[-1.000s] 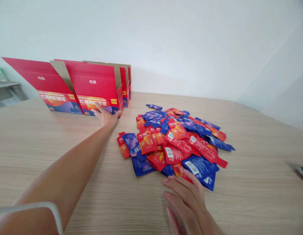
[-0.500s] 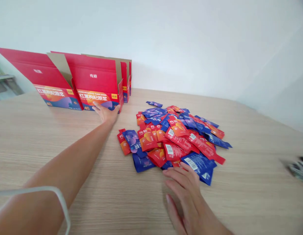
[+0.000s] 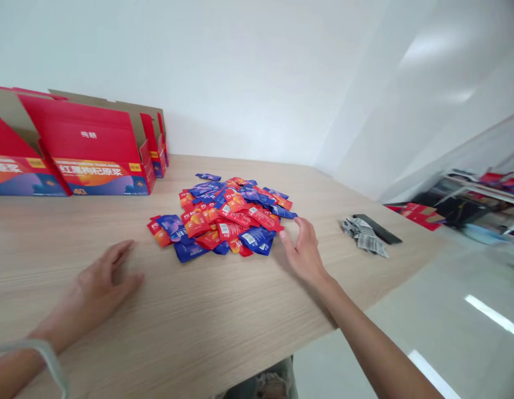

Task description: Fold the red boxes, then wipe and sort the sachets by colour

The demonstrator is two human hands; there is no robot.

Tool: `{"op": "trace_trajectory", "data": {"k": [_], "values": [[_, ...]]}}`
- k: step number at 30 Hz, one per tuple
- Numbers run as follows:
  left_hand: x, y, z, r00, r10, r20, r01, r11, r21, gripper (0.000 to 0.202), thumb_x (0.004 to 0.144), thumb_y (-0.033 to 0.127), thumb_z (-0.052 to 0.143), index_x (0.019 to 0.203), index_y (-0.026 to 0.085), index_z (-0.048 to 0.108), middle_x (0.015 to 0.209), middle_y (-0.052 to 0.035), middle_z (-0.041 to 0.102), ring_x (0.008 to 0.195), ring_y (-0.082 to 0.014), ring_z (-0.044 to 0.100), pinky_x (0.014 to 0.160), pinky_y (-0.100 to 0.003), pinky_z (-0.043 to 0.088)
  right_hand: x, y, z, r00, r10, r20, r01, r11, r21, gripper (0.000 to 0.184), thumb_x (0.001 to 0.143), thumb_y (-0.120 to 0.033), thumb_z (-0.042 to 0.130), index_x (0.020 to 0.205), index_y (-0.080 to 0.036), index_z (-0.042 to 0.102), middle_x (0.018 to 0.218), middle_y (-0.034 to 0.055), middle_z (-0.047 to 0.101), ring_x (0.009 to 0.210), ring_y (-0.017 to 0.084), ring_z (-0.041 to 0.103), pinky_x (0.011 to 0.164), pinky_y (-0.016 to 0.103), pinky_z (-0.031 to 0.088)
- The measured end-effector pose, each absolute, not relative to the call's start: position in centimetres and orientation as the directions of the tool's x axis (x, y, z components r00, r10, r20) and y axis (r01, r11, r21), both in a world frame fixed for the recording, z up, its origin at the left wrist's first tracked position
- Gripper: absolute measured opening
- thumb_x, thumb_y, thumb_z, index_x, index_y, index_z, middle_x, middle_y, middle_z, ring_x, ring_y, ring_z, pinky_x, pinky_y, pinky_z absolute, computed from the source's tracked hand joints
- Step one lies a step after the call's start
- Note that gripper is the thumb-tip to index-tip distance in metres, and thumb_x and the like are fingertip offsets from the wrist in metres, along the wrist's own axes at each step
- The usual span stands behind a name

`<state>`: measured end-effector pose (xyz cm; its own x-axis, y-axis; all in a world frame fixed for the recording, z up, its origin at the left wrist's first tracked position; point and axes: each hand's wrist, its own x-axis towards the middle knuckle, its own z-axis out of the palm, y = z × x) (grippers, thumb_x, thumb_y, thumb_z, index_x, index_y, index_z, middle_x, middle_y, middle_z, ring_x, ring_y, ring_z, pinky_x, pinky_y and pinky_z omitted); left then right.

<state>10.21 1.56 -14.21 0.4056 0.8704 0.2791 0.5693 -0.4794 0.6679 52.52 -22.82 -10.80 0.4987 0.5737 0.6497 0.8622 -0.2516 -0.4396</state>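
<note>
A spread-out pile of red and blue sachets (image 3: 235, 224) lies in the middle of the table, some face up, others showing barcodes. At the pile's right edge is my right hand (image 3: 303, 246), fingers apart and nothing in it; its fingertips are beside the outermost sachets, and I cannot tell if they touch. My left hand (image 3: 101, 280), slightly blurred, hovers over the table left of the pile with thumb and fingers apart, holding nothing. Several red and blue cartons with raised lids stand at the back left, the nearest carton (image 3: 102, 180) facing me.
On the right part of the table (image 3: 223, 321) lie crumpled printed strips (image 3: 367, 238) and a flat dark object (image 3: 379, 230). A white wall (image 3: 240, 83) rises behind. Past the table's right edge are the floor and a shelf (image 3: 485, 188) with red items.
My left hand has come away from the front carton, back towards me. My right hand has moved from the pile's near edge to its right side. The view has swung right.
</note>
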Motion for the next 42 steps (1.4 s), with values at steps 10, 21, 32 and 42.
{"op": "trace_trajectory", "data": {"k": [10, 21, 32, 42], "values": [[20.1, -7.0, -9.1, 0.751, 0.645, 0.14, 0.605, -0.758, 0.244, 0.08, 0.1, 0.055, 0.055, 0.173, 0.028, 0.038, 0.185, -0.0121, 0.018, 0.171, -0.0416, 0.015, 0.132, -0.067, 0.025, 44.9, -17.8, -9.7, 0.404, 0.915, 0.017, 0.852, -0.369, -0.371, 0.101, 0.104, -0.077, 0.045, 0.177, -0.013, 0.017, 0.183, 0.0299, 0.006, 0.171, 0.047, 0.005, 0.135, 0.06, 0.015], [18.9, -3.2, -9.5, 0.616, 0.774, 0.146, 0.763, -0.632, 0.134, 0.077, 0.108, 0.056, 0.037, 0.175, 0.02, 0.032, 0.18, -0.0201, 0.032, 0.166, -0.0417, 0.03, 0.128, -0.064, 0.033, 39.5, -12.6, -7.9, 0.256, 0.965, -0.057, 0.886, -0.258, -0.384, 0.096, 0.097, -0.088, 0.041, 0.177, -0.044, 0.01, 0.187, 0.0059, -0.014, 0.167, 0.059, 0.0, 0.124, 0.087, -0.001], [16.9, -4.3, -10.9, 0.621, 0.63, 0.466, 0.611, -0.762, 0.216, 0.059, 0.097, 0.038, 0.05, 0.151, 0.019, 0.063, 0.164, -0.0193, 0.056, 0.154, -0.0382, 0.051, 0.125, -0.06, 0.043, 58.1, -28.1, -9.6, 0.789, 0.54, 0.294, 0.614, -0.718, -0.329, 0.096, 0.103, -0.058, 0.045, 0.174, -0.006, 0.009, 0.182, 0.0314, 0.002, 0.171, 0.046, 0.0, 0.127, 0.082, 0.007], [22.4, -6.5, -10.4, 0.751, 0.48, 0.453, 0.42, -0.877, 0.234, 0.059, 0.095, 0.025, 0.055, 0.152, 0.013, 0.061, 0.16, -0.0218, 0.058, 0.151, -0.0369, 0.053, 0.125, -0.056, 0.043, 67.9, -31.3, -10.1, 0.94, 0.212, 0.268, 0.291, -0.908, -0.301, 0.084, 0.101, -0.046, 0.051, 0.166, 0.005, 0.035, 0.159, 0.0459, 0.045, 0.153, 0.055, 0.046, 0.115, 0.068, 0.04]]}}
